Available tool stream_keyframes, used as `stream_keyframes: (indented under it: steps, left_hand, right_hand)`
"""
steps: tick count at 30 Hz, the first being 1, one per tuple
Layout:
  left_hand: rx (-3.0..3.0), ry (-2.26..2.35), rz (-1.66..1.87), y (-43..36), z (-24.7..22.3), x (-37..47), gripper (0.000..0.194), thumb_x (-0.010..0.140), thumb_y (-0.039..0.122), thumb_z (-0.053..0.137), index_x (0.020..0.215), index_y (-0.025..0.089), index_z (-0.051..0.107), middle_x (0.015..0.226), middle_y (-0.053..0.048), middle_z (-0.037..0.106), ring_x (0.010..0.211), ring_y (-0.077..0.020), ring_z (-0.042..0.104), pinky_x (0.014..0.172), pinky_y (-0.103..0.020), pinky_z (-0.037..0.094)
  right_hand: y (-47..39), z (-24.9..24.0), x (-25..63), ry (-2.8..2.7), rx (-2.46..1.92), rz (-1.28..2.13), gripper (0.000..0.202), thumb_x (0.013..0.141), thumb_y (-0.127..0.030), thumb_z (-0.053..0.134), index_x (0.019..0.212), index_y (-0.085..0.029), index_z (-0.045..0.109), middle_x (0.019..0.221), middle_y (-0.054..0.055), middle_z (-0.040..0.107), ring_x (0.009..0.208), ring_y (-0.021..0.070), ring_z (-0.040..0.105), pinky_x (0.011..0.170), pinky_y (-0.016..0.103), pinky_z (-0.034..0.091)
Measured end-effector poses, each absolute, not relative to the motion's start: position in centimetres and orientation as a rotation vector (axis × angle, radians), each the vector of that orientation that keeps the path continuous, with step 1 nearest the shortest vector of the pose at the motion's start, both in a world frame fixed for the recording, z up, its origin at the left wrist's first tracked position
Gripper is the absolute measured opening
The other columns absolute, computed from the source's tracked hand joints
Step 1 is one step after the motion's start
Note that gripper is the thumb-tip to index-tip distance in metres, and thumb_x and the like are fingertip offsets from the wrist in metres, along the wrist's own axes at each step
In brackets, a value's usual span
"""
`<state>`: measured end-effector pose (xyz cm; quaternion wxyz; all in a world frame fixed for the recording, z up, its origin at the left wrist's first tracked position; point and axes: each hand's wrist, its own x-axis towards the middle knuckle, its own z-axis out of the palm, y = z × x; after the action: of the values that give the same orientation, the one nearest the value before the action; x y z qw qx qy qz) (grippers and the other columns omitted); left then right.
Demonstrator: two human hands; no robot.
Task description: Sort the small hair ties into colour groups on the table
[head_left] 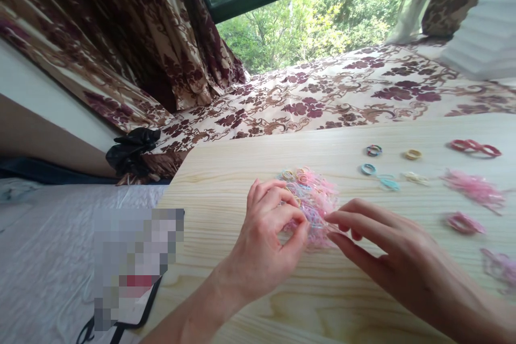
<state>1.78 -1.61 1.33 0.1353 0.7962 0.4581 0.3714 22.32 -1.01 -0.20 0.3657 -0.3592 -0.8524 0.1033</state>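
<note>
A mixed pile of pink, lilac and blue bands (316, 193) lies on the pale wooden table, partly hidden by the hands. At the pile's left side my left hand (272, 228) has its thumb and index finger pinched together, the other fingers curved over the bands. My right hand (374, 239) is at the pile's right edge, thumb and index fingertips close together on thin pinkish strands. What the left fingertips pinch is too small to make out.
Right of the pile lie blue bands (368, 169), a yellow ring (413, 155), red bands (475, 147), a pink heap (475, 188) and a pink bundle (465, 223). A blurred object (141, 263) is at the table's left edge.
</note>
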Motion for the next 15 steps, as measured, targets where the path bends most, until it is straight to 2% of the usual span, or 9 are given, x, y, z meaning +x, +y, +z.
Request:
stream_keyframes:
  steps: [15]
  left_hand:
    - [2.150,1.272,1.118,-1.67,1.31,2.16,0.013,0.084,0.012,0.061,0.074,0.018,0.065,0.085,-0.005,0.066,0.109,-0.0231,0.056,0.105,-0.044,0.043]
  right_hand:
    - [-1.02,-0.15,22.18,-2.175,-0.866,0.244,0.012,0.092,-0.014,0.054,0.096,-0.021,0.064,0.083,0.001,0.066,0.068,0.0093,0.064,0.060,0.020,0.050]
